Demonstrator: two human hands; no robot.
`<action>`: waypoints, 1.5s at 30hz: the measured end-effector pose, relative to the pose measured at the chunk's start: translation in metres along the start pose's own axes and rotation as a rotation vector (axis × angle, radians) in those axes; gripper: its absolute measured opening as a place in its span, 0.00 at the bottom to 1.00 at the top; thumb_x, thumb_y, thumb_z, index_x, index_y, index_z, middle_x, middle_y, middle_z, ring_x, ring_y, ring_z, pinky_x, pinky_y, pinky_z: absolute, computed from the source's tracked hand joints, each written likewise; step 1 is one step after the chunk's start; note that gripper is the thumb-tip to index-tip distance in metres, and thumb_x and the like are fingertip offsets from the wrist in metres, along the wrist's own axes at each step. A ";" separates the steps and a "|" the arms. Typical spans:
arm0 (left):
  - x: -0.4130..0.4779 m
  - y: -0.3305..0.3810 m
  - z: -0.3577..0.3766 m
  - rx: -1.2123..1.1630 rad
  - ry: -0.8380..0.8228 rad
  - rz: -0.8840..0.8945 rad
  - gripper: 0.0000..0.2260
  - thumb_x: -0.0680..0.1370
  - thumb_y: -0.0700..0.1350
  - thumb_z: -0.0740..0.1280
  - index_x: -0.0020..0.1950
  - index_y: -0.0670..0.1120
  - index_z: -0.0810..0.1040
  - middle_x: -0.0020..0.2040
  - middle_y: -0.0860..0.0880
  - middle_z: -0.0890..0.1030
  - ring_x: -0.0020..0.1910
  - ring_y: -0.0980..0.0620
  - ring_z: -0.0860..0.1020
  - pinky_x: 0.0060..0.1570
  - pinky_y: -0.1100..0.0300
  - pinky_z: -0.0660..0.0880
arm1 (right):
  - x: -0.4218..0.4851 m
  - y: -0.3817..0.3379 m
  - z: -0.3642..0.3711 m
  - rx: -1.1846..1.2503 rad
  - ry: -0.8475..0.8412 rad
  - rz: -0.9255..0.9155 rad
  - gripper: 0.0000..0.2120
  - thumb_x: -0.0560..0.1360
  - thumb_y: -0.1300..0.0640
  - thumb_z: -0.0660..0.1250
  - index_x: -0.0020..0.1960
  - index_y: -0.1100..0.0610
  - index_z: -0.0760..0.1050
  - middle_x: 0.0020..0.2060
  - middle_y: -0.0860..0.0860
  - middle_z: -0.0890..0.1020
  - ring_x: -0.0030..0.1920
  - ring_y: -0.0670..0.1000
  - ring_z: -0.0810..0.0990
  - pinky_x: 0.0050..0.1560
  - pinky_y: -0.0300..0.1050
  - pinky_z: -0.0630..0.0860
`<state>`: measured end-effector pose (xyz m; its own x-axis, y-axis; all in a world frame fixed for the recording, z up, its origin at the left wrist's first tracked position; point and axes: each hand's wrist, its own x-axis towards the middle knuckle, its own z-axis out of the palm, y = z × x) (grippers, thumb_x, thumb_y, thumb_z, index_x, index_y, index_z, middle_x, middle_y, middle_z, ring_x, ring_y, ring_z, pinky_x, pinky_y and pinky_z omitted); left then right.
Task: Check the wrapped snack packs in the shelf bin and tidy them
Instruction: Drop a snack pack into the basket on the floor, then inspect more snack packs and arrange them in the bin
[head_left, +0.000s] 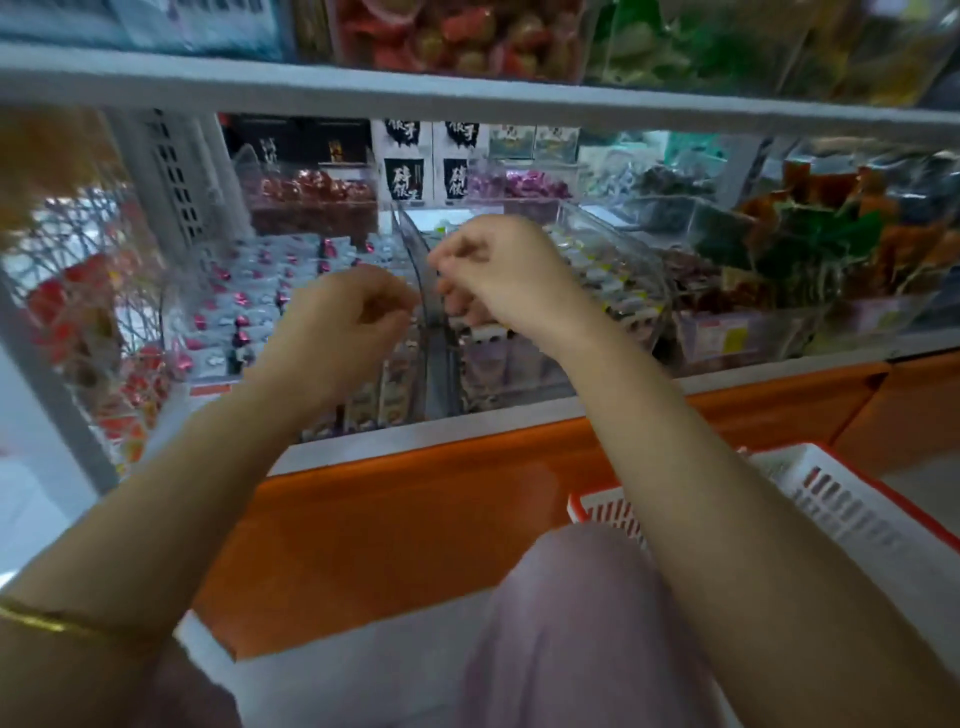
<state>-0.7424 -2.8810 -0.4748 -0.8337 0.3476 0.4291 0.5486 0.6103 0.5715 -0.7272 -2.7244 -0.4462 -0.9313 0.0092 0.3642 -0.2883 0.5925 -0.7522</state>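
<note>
The left hand (353, 322) hangs in the air with its fingers curled in toward the palm. It is above the right side of a clear plastic bin (174, 332) that is full of small silver packs with pink marks (249, 306). The right hand (498, 270) is a little higher and further back. Its fingers are also curled, with the thumb close to the fingertips. The picture is blurred, so I cannot tell if either hand pinches a pack.

Under the right hand stands a second clear plastic bin (652, 296), at the middle of the shelf and reaching its front edge. In it lie the small wrapped snack packs in white and dark wrappers (602, 270), in rows. A curved clear wall (415, 249) runs between the two bins, just between the hands.

A thin gold bracelet (52, 621) sits on the left forearm. Toward the right end of the shelf there are green and orange packets (805, 244), and toward the left end red wrapped sweets (78, 312). Below the front edge is an orange panel (415, 519). Beside it, low on the right, is a white plastic basket with a red rim (831, 499).
</note>
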 end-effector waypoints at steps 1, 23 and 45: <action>0.001 -0.009 -0.005 0.056 0.050 -0.010 0.10 0.78 0.40 0.62 0.57 0.45 0.79 0.51 0.47 0.80 0.47 0.51 0.77 0.43 0.60 0.71 | 0.008 -0.006 0.011 -0.072 -0.016 -0.025 0.06 0.78 0.63 0.63 0.49 0.61 0.79 0.41 0.53 0.82 0.36 0.47 0.78 0.36 0.38 0.77; 0.042 -0.064 -0.006 0.536 -0.279 -0.002 0.21 0.72 0.57 0.68 0.63 0.53 0.72 0.58 0.48 0.73 0.60 0.45 0.66 0.60 0.46 0.63 | 0.044 0.007 0.045 -0.792 -0.312 -0.162 0.05 0.70 0.51 0.73 0.44 0.51 0.80 0.41 0.47 0.73 0.50 0.48 0.63 0.46 0.44 0.62; 0.045 -0.079 -0.021 0.418 -0.326 0.040 0.18 0.73 0.56 0.67 0.61 0.53 0.74 0.52 0.51 0.72 0.54 0.49 0.70 0.59 0.47 0.69 | 0.041 0.013 0.030 -0.339 -0.232 -0.197 0.05 0.75 0.61 0.67 0.43 0.52 0.74 0.36 0.40 0.74 0.35 0.38 0.72 0.36 0.32 0.68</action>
<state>-0.8218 -2.9291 -0.4861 -0.8255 0.5390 0.1674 0.5639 0.8004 0.2035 -0.7761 -2.7407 -0.4575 -0.9024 -0.2883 0.3204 -0.4120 0.7952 -0.4449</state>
